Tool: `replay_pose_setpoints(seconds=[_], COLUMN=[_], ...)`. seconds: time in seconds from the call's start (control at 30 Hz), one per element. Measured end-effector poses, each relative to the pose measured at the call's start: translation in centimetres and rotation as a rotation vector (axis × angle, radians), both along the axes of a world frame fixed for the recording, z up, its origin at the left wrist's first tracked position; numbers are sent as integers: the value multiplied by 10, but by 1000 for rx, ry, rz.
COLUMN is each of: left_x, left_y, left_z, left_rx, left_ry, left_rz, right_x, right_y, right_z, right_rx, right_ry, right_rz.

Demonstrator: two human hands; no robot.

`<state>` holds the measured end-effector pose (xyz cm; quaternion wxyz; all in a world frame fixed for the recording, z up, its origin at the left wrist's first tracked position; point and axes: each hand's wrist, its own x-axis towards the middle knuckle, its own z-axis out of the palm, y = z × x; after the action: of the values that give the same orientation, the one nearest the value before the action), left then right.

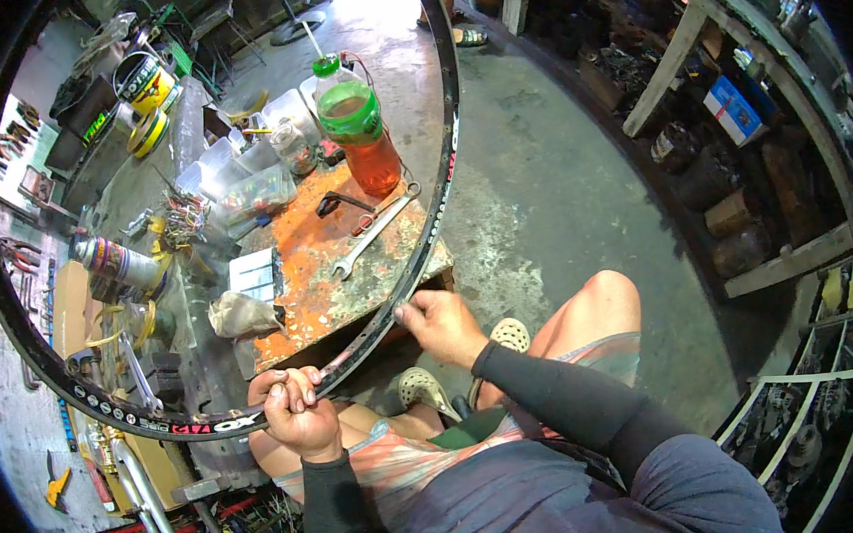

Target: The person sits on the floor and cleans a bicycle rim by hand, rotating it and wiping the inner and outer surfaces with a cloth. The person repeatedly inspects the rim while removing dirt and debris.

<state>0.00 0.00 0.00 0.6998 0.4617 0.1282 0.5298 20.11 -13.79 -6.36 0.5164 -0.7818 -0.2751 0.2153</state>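
Note:
A black bare bicycle rim (358,350) with printed decals stands in front of me, its hoop framing most of the view. My left hand (300,417) is closed at the rim's lower edge, fingers curled and thumb over them. Further right along the hoop, my right hand (441,327) grips the rim between thumb and bent fingers. Beyond the rim is a low paint-worn wooden table (306,321). On it lie a combination wrench (374,236) and a black-handled tool (347,205), beside a green-topped bottle (373,160) of red liquid.
Plastic containers (255,188), a glass jar (292,147) and a spray can (120,260) stand at the left. Pliers (58,481) and a hammer (203,487) are at the lower left. Crowded wooden shelves (666,67) run along the right, above a white metal rack (806,377).

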Motion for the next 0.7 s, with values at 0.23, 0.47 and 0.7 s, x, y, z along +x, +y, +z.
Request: replay_pose_setpoints(seconds=[0.23, 0.47, 0.7], left_x=[3, 3, 5], left_y=[-7, -5, -12], left_z=[-1, 1, 5], left_rx=[-16, -30, -10], left_ry=[-7, 5, 24], left_rz=[13, 10, 17], right_x=[3, 4, 3], right_y=[-4, 4, 4], right_z=[0, -6, 1], right_rx=[54, 26, 45], right_ry=[-19, 6, 143], right_rz=[-26, -123, -172])
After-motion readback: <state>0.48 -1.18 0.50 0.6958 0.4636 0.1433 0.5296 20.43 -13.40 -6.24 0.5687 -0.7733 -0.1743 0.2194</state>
